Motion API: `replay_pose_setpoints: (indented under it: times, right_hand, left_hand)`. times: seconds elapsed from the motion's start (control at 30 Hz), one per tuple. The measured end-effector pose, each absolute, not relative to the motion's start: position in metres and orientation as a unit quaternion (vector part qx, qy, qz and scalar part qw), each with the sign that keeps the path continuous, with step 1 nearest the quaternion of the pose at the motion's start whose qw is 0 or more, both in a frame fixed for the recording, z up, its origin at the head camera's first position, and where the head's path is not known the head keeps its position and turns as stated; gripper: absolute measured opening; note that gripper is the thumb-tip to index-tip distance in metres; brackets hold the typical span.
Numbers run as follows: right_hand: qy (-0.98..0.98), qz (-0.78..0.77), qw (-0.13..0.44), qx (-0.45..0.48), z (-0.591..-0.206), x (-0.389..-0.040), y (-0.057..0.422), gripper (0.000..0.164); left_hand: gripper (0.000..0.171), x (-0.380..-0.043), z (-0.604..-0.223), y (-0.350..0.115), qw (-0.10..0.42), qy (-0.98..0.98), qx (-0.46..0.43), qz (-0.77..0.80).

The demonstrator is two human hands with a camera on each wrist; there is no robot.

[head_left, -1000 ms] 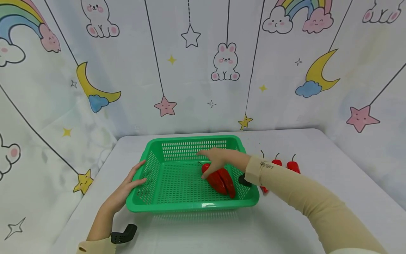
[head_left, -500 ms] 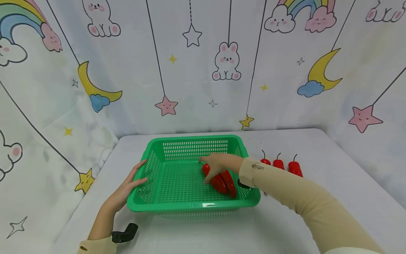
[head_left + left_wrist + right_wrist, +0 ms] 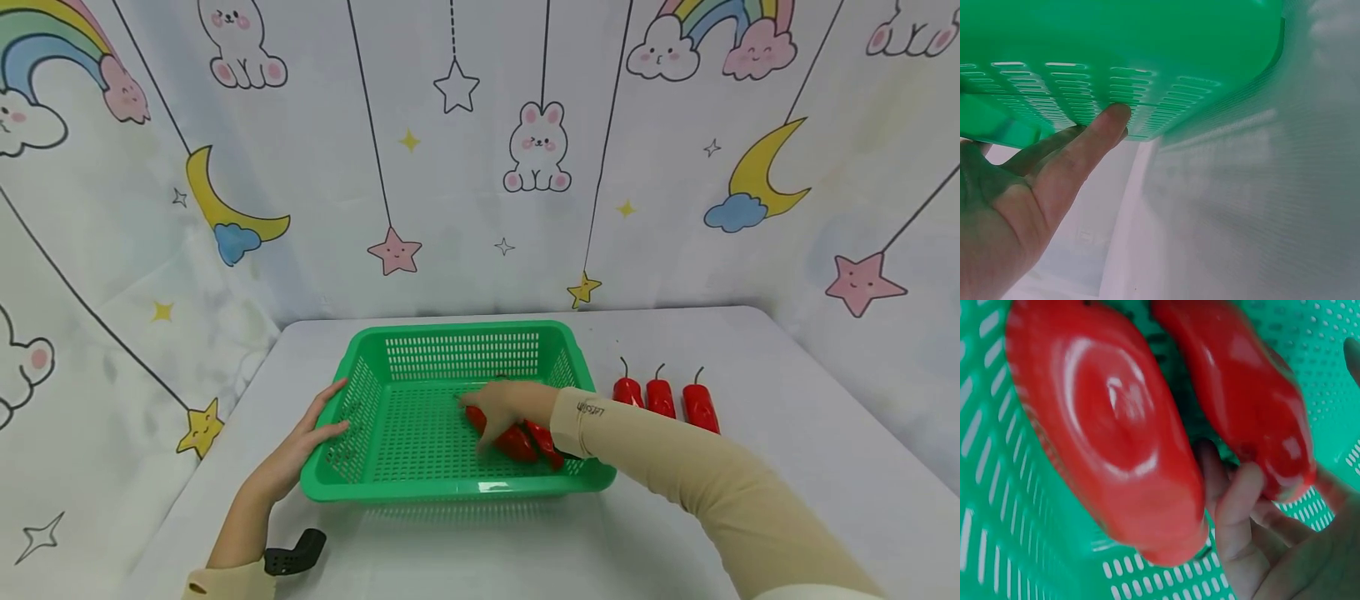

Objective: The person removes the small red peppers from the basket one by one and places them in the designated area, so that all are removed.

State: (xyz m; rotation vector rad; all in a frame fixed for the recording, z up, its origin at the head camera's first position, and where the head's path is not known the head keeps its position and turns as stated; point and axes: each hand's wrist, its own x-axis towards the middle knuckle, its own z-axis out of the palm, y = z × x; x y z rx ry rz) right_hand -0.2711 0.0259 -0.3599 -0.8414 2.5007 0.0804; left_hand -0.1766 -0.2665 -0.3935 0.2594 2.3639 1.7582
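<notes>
With the left hand (image 3: 292, 446) straight-fingered against the basket (image 3: 420, 490), likely steadying it; gripping a pepper (image 3: 1250, 394) inside, beside another pepper (image 3: 1110, 444), with the right hand (image 3: 510, 402) curled round its end, probably for control; right of both hands, with three peppers (image 3: 660, 398) on the tabletop (image 3: 750, 375), perhaps for easy reach.

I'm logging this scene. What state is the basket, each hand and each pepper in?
Green slotted basket: mouth up
Left hand: touching the basket's side
Right hand: gripping a pepper
Gripped red pepper: inside the basket
Other red pepper: lying beside it
Three table peppers: lying in a row, partly hidden by the sleeve
</notes>
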Motion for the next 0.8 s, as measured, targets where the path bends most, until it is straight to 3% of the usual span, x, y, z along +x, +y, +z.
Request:
replay_pose_setpoints:
  times: [0.33,0.8]
  right_hand:
    - [0.919,0.074,0.245,-0.301,-0.37,-0.267,0.026,0.094]
    - [0.91,0.047,0.258,-0.322,-0.37,-0.274,0.027,0.088]
  left_hand:
    - [0.064,-0.177,-0.394,-0.267,0.095,0.794,0.083,0.594]
    - [0.064,-0.177,-0.394,-0.266,0.091,0.798,0.085,0.589]
